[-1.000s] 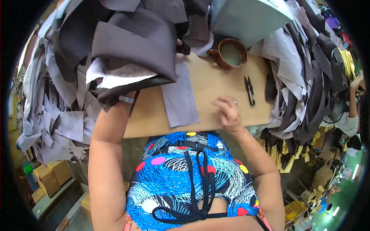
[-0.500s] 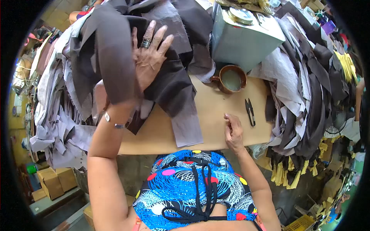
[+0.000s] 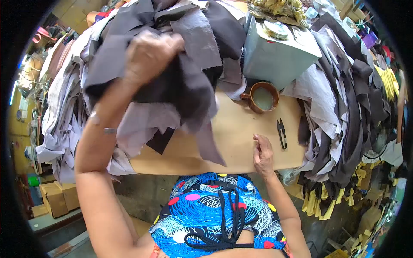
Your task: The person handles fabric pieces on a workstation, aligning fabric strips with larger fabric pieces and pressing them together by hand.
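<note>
My left hand (image 3: 152, 56), blurred by motion, is closed on a dark brown cloth piece (image 3: 189, 81) in the heap at the upper left. The cloth is bunched and lifted, its lower end blurred above the table. Paler undersides of fabric (image 3: 148, 120) hang below my wrist. On the table's right part lies my right hand (image 3: 262, 155), on its side with the fingers curled together and nothing visible in them. Just beyond it are black thread snips (image 3: 282, 134). A brown mug (image 3: 263, 98) with cloudy liquid stands farther back.
A tan table (image 3: 241, 148) lies before me. At its back stands a grey metal box (image 3: 279, 53) with round lids on top. Long fabric strips (image 3: 335, 103) drape over the right side, and more piled cloth (image 3: 64, 112) hangs at the left. Cardboard boxes (image 3: 58, 200) sit lower left.
My left hand has gone from spread flat on the cloth to closed on it, shifting a little left. The dark cloth has bunched and risen. My right hand stays in place.
</note>
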